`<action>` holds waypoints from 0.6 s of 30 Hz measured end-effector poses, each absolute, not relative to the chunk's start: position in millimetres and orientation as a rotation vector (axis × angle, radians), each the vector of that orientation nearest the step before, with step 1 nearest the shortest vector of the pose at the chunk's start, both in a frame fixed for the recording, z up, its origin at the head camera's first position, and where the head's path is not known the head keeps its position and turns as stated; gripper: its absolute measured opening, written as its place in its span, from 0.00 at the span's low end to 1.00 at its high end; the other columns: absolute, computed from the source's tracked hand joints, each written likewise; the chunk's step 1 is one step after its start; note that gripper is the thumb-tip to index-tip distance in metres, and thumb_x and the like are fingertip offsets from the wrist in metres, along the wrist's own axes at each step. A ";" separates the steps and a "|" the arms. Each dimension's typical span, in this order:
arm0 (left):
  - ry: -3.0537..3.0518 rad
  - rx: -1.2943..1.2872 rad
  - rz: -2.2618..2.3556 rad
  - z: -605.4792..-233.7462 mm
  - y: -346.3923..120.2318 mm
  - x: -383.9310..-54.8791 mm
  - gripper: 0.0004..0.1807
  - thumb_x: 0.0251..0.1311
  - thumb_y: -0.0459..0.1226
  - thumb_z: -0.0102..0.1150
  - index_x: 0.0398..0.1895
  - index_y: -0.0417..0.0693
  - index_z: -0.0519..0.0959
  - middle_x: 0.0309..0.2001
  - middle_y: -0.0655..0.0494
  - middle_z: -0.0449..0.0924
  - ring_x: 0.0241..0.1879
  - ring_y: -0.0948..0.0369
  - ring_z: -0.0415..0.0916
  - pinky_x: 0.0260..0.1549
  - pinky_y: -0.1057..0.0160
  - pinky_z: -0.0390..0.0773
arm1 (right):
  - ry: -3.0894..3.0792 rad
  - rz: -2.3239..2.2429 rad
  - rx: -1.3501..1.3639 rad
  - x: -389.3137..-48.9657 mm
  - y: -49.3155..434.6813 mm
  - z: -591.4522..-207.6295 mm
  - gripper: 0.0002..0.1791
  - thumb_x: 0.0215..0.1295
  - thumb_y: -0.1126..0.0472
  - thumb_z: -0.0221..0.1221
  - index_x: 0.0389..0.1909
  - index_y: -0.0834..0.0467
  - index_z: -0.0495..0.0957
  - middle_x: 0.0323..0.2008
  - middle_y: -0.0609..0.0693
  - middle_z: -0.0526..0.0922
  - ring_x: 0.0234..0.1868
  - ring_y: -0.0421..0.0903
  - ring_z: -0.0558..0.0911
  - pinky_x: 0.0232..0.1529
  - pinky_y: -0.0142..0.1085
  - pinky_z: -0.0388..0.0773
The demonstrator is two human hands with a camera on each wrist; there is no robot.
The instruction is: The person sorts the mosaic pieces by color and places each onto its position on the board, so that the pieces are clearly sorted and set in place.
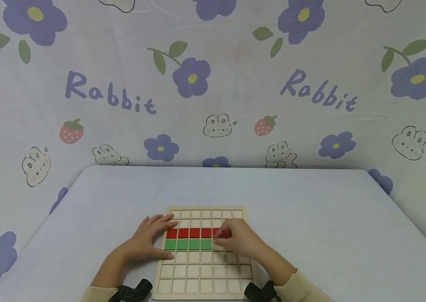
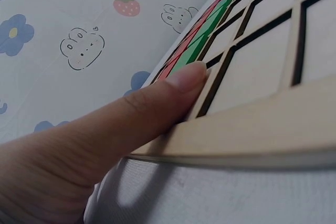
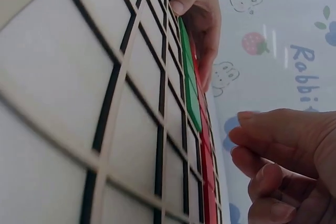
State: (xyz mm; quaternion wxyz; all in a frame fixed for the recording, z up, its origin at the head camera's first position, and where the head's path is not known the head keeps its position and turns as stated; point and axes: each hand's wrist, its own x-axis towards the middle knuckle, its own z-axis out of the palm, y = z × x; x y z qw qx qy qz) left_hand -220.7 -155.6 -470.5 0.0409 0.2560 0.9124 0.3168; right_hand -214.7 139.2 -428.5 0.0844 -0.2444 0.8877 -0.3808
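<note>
A wooden grid board [image 1: 197,296] lies on the white table. A row of red tiles [image 1: 194,233] crosses it, with a shorter row of green tiles [image 1: 182,244] just nearer to me. My left hand [image 1: 145,239] spreads over the board's left edge, fingers at the upper rows. Its thumb [image 2: 152,95] rests on the frame below the green row. My right hand [image 1: 241,239] hovers over the board beside the last green tile, covering part of the red row. Its thumb and index finger meet; no tile shows between them in the right wrist view.
The white table [image 1: 311,226] spreads to both sides of the board and behind it. A cloth [image 1: 235,96] printed with flowers, rabbits and strawberries hangs along the back. Black wrist devices [image 1: 131,291] sit at the cream sleeves [image 1: 301,287], close to the board's near corners.
</note>
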 end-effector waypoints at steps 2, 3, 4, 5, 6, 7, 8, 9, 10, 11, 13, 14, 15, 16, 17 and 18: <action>2.798 0.784 0.963 -470.6 -155.7 -220.7 0.47 0.38 0.57 0.71 0.65 0.52 0.67 0.71 0.49 0.57 0.69 0.42 0.48 0.65 0.33 0.36 | 2.648 -1.152 -0.720 -214.5 144.8 -428.3 0.03 0.57 0.62 0.63 0.29 0.58 0.82 0.27 0.46 0.78 0.20 0.37 0.70 0.19 0.27 0.69; 2.799 0.785 0.960 -470.2 -155.6 -220.5 0.47 0.38 0.57 0.71 0.65 0.53 0.67 0.71 0.49 0.57 0.70 0.42 0.48 0.65 0.33 0.36 | 2.649 -1.160 -0.713 -214.5 147.6 -428.3 0.03 0.57 0.62 0.63 0.29 0.58 0.82 0.28 0.47 0.79 0.21 0.37 0.70 0.20 0.27 0.69; 2.798 0.784 0.959 -470.2 -155.7 -220.6 0.47 0.37 0.57 0.71 0.65 0.53 0.67 0.71 0.50 0.57 0.70 0.42 0.47 0.65 0.34 0.36 | 2.651 -1.165 -0.711 -214.3 150.4 -428.1 0.03 0.57 0.62 0.63 0.29 0.58 0.83 0.28 0.47 0.79 0.21 0.37 0.70 0.20 0.28 0.69; 2.797 0.785 0.959 -470.2 -155.9 -220.6 0.47 0.37 0.57 0.71 0.65 0.53 0.67 0.71 0.50 0.57 0.70 0.43 0.47 0.65 0.34 0.37 | 2.649 -1.173 -0.706 -214.0 153.1 -428.0 0.03 0.57 0.62 0.63 0.29 0.57 0.83 0.29 0.47 0.80 0.21 0.37 0.69 0.20 0.28 0.69; 2.798 0.787 0.958 -470.2 -155.9 -220.5 0.47 0.37 0.57 0.71 0.65 0.53 0.67 0.71 0.50 0.57 0.70 0.43 0.48 0.65 0.34 0.37 | 2.647 -1.177 -0.703 -213.7 155.9 -427.8 0.03 0.57 0.62 0.63 0.29 0.57 0.83 0.29 0.47 0.79 0.20 0.37 0.69 0.19 0.27 0.69; 2.798 0.788 0.960 -470.5 -156.0 -220.6 0.48 0.37 0.58 0.71 0.65 0.53 0.67 0.71 0.50 0.57 0.70 0.43 0.47 0.66 0.34 0.37 | 2.645 -1.180 -0.697 -213.2 158.6 -427.3 0.03 0.57 0.62 0.63 0.29 0.57 0.83 0.28 0.47 0.79 0.19 0.36 0.68 0.18 0.27 0.68; 2.798 0.790 0.966 -470.6 -156.0 -220.6 0.48 0.37 0.58 0.71 0.65 0.52 0.67 0.71 0.50 0.57 0.70 0.43 0.47 0.66 0.34 0.36 | 2.643 -1.179 -0.695 -212.8 161.4 -426.9 0.03 0.57 0.61 0.63 0.29 0.57 0.83 0.28 0.47 0.79 0.18 0.36 0.68 0.18 0.27 0.68; 2.802 0.796 0.966 -471.0 -156.1 -220.6 0.48 0.37 0.58 0.71 0.65 0.52 0.67 0.71 0.50 0.57 0.70 0.43 0.48 0.66 0.34 0.37 | 2.648 -1.173 -0.691 -212.5 164.0 -426.4 0.03 0.57 0.61 0.63 0.29 0.57 0.83 0.27 0.46 0.78 0.17 0.36 0.67 0.17 0.27 0.67; 2.806 0.801 0.970 -471.6 -156.1 -220.8 0.48 0.37 0.58 0.71 0.65 0.52 0.68 0.70 0.50 0.58 0.70 0.43 0.48 0.65 0.34 0.37 | 2.652 -1.166 -0.688 -212.2 166.6 -425.7 0.03 0.56 0.61 0.64 0.29 0.57 0.83 0.27 0.46 0.78 0.17 0.36 0.67 0.16 0.27 0.67; 2.811 0.813 0.969 -472.2 -156.1 -220.8 0.48 0.37 0.58 0.71 0.64 0.52 0.68 0.70 0.49 0.58 0.69 0.43 0.49 0.65 0.33 0.38 | 2.658 -1.159 -0.688 -211.9 169.2 -425.0 0.03 0.56 0.61 0.64 0.28 0.57 0.83 0.27 0.46 0.78 0.17 0.36 0.66 0.16 0.27 0.66; 2.816 0.820 0.973 -472.8 -156.0 -220.7 0.47 0.37 0.58 0.71 0.64 0.52 0.68 0.70 0.48 0.58 0.69 0.42 0.49 0.65 0.33 0.38 | 2.672 -1.140 -0.685 -211.4 174.3 -423.4 0.03 0.56 0.60 0.64 0.28 0.56 0.83 0.26 0.45 0.78 0.17 0.36 0.66 0.16 0.27 0.65; 2.819 0.824 0.969 -473.2 -156.0 -220.7 0.47 0.37 0.58 0.71 0.64 0.52 0.68 0.70 0.48 0.59 0.69 0.42 0.49 0.64 0.33 0.38 | 2.676 -1.134 -0.683 -211.2 176.7 -422.7 0.03 0.55 0.60 0.64 0.28 0.56 0.83 0.26 0.45 0.77 0.17 0.36 0.66 0.16 0.27 0.65; 2.818 0.820 0.968 -473.4 -155.9 -220.5 0.47 0.37 0.58 0.71 0.64 0.52 0.68 0.70 0.48 0.59 0.69 0.42 0.49 0.64 0.33 0.38 | 2.679 -1.131 -0.682 -211.1 179.0 -422.1 0.03 0.55 0.60 0.64 0.28 0.56 0.83 0.26 0.45 0.77 0.18 0.36 0.65 0.16 0.27 0.65; 2.813 0.816 0.972 -473.2 -155.8 -220.3 0.47 0.37 0.57 0.71 0.64 0.52 0.68 0.70 0.48 0.58 0.69 0.42 0.49 0.64 0.33 0.38 | 2.678 -1.131 -0.685 -210.9 181.4 -421.6 0.03 0.55 0.60 0.64 0.28 0.56 0.83 0.26 0.45 0.77 0.18 0.35 0.65 0.17 0.27 0.65; 2.809 0.811 0.972 -472.8 -155.8 -220.1 0.47 0.37 0.57 0.71 0.64 0.52 0.68 0.70 0.48 0.58 0.69 0.41 0.49 0.64 0.33 0.38 | 2.674 -1.134 -0.689 -210.7 183.7 -421.1 0.03 0.55 0.60 0.64 0.28 0.56 0.83 0.27 0.46 0.78 0.18 0.35 0.65 0.17 0.27 0.65; 2.807 0.800 0.971 -472.5 -155.7 -220.0 0.47 0.37 0.57 0.71 0.64 0.52 0.68 0.70 0.48 0.58 0.69 0.42 0.48 0.65 0.33 0.37 | 2.670 -1.137 -0.688 -210.4 186.0 -420.8 0.04 0.55 0.60 0.64 0.28 0.57 0.83 0.27 0.46 0.78 0.18 0.35 0.65 0.17 0.27 0.65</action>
